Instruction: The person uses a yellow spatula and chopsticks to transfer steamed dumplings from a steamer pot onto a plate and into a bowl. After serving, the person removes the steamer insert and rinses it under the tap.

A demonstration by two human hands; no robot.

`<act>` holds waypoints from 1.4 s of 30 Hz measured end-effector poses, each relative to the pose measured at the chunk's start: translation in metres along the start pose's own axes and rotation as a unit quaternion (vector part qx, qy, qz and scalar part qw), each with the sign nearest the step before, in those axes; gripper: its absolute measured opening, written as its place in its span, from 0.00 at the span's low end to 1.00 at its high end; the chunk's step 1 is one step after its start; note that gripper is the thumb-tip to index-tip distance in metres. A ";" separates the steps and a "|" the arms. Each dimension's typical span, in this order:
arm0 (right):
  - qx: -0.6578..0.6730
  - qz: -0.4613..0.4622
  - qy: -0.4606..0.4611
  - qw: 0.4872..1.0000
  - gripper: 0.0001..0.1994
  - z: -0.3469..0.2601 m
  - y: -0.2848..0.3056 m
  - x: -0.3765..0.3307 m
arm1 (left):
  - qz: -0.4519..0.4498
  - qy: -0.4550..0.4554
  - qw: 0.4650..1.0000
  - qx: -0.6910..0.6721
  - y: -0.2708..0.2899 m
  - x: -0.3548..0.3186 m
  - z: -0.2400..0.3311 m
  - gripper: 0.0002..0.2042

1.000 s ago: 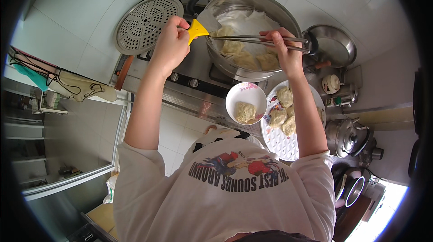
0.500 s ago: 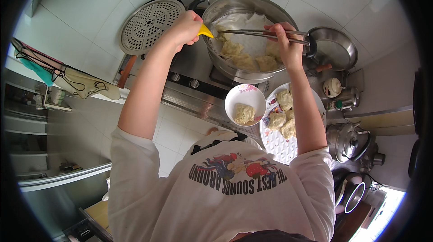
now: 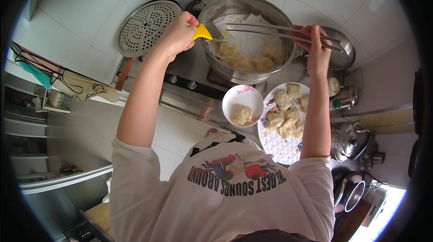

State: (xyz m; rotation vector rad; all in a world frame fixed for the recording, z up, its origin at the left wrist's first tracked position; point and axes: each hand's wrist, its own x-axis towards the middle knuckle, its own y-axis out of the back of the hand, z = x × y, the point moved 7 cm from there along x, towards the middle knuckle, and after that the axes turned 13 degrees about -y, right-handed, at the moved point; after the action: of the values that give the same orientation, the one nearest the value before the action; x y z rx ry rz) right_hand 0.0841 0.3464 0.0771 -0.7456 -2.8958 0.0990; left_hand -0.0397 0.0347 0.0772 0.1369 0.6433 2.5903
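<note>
My left hand (image 3: 180, 36) is closed round a yellow-handled tool with a flat metal blade (image 3: 214, 30), its tip inside the left side of a large steel steamer pot (image 3: 246, 76). Pale, wrinkled dumplings (image 3: 241, 62) lie along the pot's near side on a white steamer cloth (image 3: 252, 32). My right hand (image 3: 318, 45) grips long metal chopsticks (image 3: 275, 31) at the pot's right; they reach leftward over the cloth, their tips near the blade. Below the pot, a white bowl (image 3: 229, 98) holds one dumpling (image 3: 242, 114). Several more dumplings (image 3: 283, 100) lie on a patterned white plate (image 3: 284, 151), partly behind my right forearm.
A perforated steamer tray (image 3: 146, 27) leans against the tiled wall, left of the pot. Behind my right hand sits a steel pan (image 3: 345, 52). A kettle (image 3: 346, 141) and small jars (image 3: 345, 98) line the right side. Stove knobs (image 3: 191, 85) face me.
My right hand has moved right, drawing the chopsticks' tips slightly away from the pot's left side. The metal blade in my left hand now shows, and more of the plate is visible.
</note>
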 end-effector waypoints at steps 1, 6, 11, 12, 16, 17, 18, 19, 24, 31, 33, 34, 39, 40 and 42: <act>-0.014 0.006 0.004 1.000 0.18 -0.006 0.003 -0.004 | 0.001 -0.003 1.000 -0.002 -0.001 -0.001 0.000 0.08; -0.057 0.038 -0.041 0.997 0.19 -0.005 0.017 -0.026 | -0.037 -0.040 0.992 0.116 -0.006 0.007 -0.006 0.08; -0.046 0.074 -0.064 0.994 0.18 0.007 0.034 -0.040 | -0.064 -0.096 0.968 0.224 -0.016 0.014 -0.011 0.07; -0.041 0.076 -0.070 0.994 0.18 0.011 0.034 -0.042 | -0.067 -0.110 0.964 0.234 -0.019 0.014 -0.011 0.07; -0.024 0.089 -0.077 0.993 0.18 0.024 0.032 -0.045 | -0.078 -0.145 0.951 0.260 -0.025 0.007 -0.008 0.08; -0.018 0.091 -0.078 0.993 0.18 0.027 0.032 -0.045 | -0.080 -0.148 0.950 0.263 -0.026 0.005 -0.008 0.08; -0.012 0.099 -0.081 0.992 0.18 0.031 0.033 -0.045 | -0.081 -0.152 0.950 0.261 -0.027 0.006 -0.011 0.08; -0.005 0.099 -0.082 0.992 0.18 0.034 0.033 -0.045 | -0.082 -0.156 0.950 0.258 -0.029 0.007 -0.016 0.08; 0.022 0.100 -0.085 0.991 0.18 0.039 0.036 -0.045 | -0.082 -0.166 0.949 0.255 -0.034 0.005 -0.019 0.09; 0.026 0.094 -0.053 0.994 0.18 0.016 0.008 -0.045 | -0.087 -0.143 0.948 0.270 -0.032 0.004 -0.017 0.07; 0.039 0.090 -0.049 0.994 0.18 0.017 0.002 -0.044 | -0.088 -0.141 0.948 0.271 -0.033 0.005 -0.014 0.07; 0.044 0.085 -0.049 0.994 0.18 0.016 -0.002 -0.045 | -0.086 -0.139 0.949 0.271 -0.033 0.005 -0.015 0.07; 0.036 0.117 -0.030 0.992 0.18 -0.002 0.008 -0.062 | -0.081 -0.150 0.951 0.256 -0.030 0.004 -0.018 0.08; 0.022 0.127 -0.025 0.991 0.19 -0.004 0.015 -0.067 | -0.080 -0.150 0.952 0.253 -0.031 0.005 -0.019 0.08; 0.003 0.135 -0.030 0.990 0.19 -0.003 0.027 -0.071 | -0.079 -0.145 0.951 0.260 -0.031 0.004 -0.020 0.08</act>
State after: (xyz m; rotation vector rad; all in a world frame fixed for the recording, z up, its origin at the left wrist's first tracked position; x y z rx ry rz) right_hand 0.1586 0.3359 0.0685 -1.1489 -2.8295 0.1633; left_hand -0.0349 0.0525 0.0454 0.5957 1.1522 2.1344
